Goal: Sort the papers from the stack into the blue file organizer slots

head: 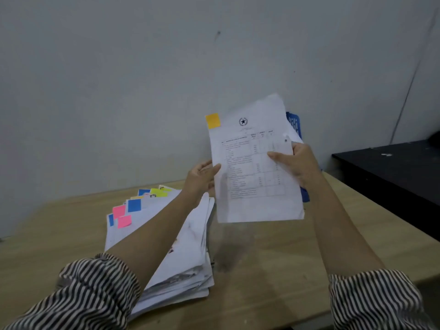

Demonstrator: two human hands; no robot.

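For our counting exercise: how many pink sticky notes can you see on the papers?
2. Both sit on the stack of papers at its far left: one pink sticky note beside a blue tab, the other pink note just below it. More may be hidden under sheets.

I see the stack (166, 236) lying on the table (273, 270) at lower left of frame, the held sheet (252, 167) raised at centre right, the organizer (294, 126) behind it, a second table (392, 172) far right.
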